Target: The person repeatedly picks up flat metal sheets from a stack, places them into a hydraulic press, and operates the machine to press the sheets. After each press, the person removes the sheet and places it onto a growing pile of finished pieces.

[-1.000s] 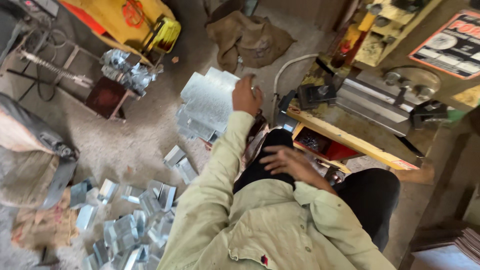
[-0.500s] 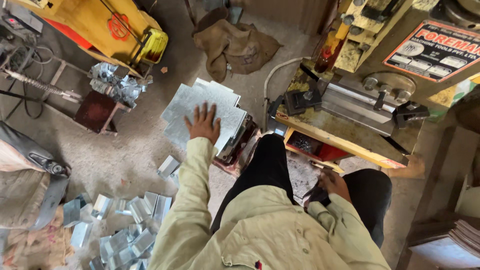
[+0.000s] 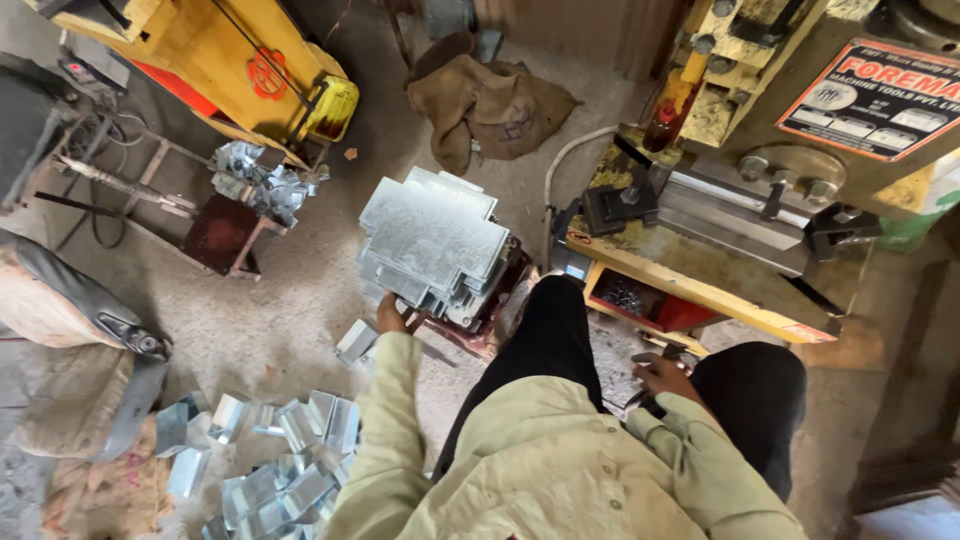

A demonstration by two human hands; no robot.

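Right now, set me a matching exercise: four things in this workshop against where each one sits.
Things:
1. stack of flat metal sheets
2. bent metal pieces
3. brown sack
4. right hand

Places:
a. on the floor, lower left
b. by the knee, below the yellow press
c. at the left hand, centre
d. crumpled on the floor, top centre

Pairs: 1-c, 2-a, 3-d, 4-b

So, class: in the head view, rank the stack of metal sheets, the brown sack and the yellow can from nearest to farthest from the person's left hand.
1. Stack of metal sheets: right beside the left hand, just above it.
2. Yellow can: farther off, up and slightly to the left.
3. Brown sack: farthest, at the top, though not by much.
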